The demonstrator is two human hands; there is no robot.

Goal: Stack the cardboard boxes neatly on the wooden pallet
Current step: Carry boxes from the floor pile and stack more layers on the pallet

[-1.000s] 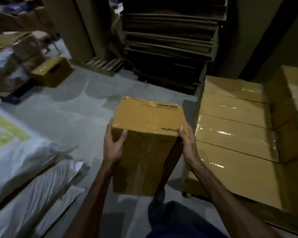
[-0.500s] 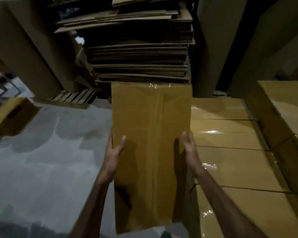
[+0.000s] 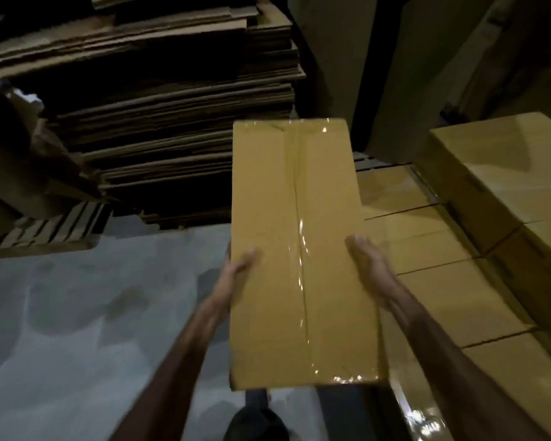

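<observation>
Both hands are clamping the long taped box [image 3: 299, 249] by its sides, left hand [image 3: 236, 268] and right hand [image 3: 368, 265], fingers curling round the edges. It's hanging over the floor just left of the stacked boxes [image 3: 427, 249]. I'd be squaring it with the row's left edge before lowering.

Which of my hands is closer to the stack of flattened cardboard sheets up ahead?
Left. The left hand holds the carried box on the side facing the flattened cardboard stack; the right hand holds the opposite side, toward the stacked boxes.
</observation>
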